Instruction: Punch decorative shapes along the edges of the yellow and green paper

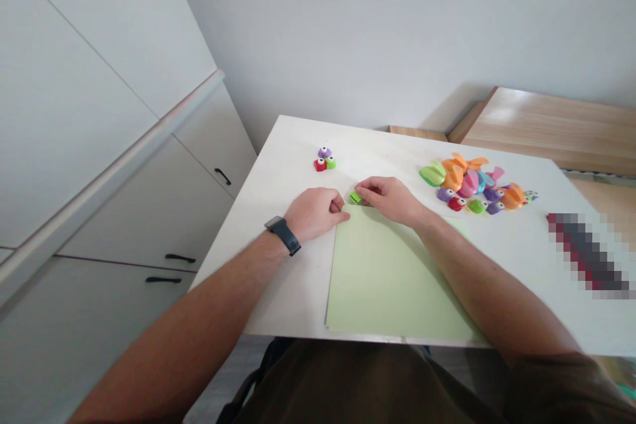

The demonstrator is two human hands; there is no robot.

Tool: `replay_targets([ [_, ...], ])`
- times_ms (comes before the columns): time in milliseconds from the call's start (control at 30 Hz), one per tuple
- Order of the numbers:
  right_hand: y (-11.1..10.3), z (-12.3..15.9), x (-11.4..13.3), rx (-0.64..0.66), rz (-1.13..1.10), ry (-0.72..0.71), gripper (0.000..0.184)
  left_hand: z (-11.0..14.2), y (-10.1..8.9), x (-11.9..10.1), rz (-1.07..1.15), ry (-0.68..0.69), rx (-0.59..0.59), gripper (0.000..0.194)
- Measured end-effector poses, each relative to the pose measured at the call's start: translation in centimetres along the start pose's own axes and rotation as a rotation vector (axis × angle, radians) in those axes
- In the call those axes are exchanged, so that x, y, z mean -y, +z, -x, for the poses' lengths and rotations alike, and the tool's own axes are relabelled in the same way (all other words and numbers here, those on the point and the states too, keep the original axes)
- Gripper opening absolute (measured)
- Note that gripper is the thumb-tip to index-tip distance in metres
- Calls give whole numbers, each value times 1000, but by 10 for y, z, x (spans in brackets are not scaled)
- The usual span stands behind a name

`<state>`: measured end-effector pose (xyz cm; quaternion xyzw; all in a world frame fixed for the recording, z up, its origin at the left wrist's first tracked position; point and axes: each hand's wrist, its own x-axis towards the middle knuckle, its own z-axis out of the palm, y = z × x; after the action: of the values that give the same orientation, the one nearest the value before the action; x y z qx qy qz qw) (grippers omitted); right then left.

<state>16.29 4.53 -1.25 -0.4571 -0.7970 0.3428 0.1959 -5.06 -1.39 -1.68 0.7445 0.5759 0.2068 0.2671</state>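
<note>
White cabinets (149,199) stand along 9 o'clock, and a pale wooden board (546,122) lies beyond the white table (293,139) at about 1 o'clock. Our right hand (385,200) closes thumb and fingertips on a small green craft punch (356,197), which sits at the top edge of a pale green paper sheet (382,278). The punch's long side seems to run from about 8 to 2 o'clock, though our fingers hide part of it. Our curled left hand (315,214) rests just beside it at 9 o'clock, its thumb at the sheet's corner; we cannot tell whether it has hold of anything. The sheet's long axis runs roughly from 12 to 6, perhaps so that its edge meets the punch. Three small punches (324,161) sit at 12 o'clock, and a heap of colourful punches (467,182) lies at 2 o'clock.
</note>
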Motion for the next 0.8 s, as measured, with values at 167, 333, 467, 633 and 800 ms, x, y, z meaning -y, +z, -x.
replay_targets([
  [167,1,1,2,-75,81,-56,23,0,-2,-2,-32,-3,7,23],
  [333,3,4,7,-127,147,-171,19,-1,-1,-2,-82,2,-12,27],
  [467,5,6,9,-142,150,-300,17,-2,0,-1,-101,6,-13,28],
  [633,7,8,9,-165,149,-367,18,-2,-1,-2,-113,-1,-10,29],
  [800,8,8,7,-158,169,-387,20,-1,-2,-4,-108,-10,-7,30],
])
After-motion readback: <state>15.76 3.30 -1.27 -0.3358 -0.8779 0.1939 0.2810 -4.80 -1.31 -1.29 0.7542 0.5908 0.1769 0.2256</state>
